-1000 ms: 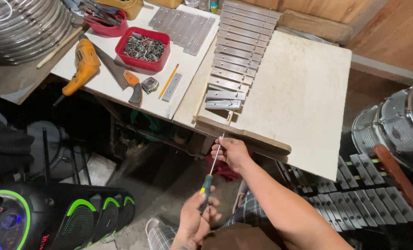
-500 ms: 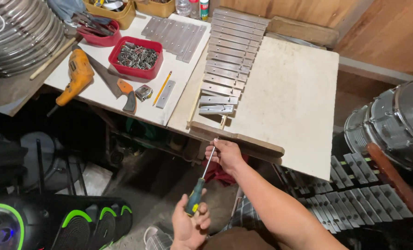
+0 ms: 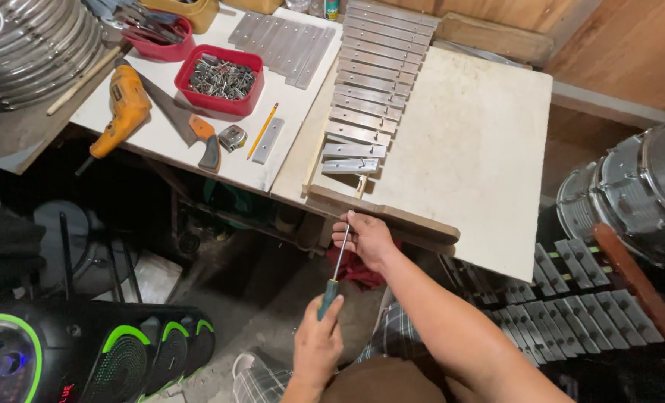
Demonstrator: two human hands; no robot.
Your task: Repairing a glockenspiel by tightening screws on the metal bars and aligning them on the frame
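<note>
Both hands sit slightly higher than half a second ago, the tool's tip closer to the board's front edge; the left hand (image 3: 316,345) is closed around the teal handle of a long steel-shafted screwdriver (image 3: 335,269); the right hand (image 3: 368,239) pinches the shaft near its tip, just below the pale wooden board (image 3: 466,149); a row of flat grey metal bars (image 3: 369,82) lies on that board; left of it stand a red tray of screws (image 3: 220,78) and an orange power drill (image 3: 123,108).

Screwdriver (image 3: 334,270) tip hidden behind right hand (image 3: 367,239).
</note>
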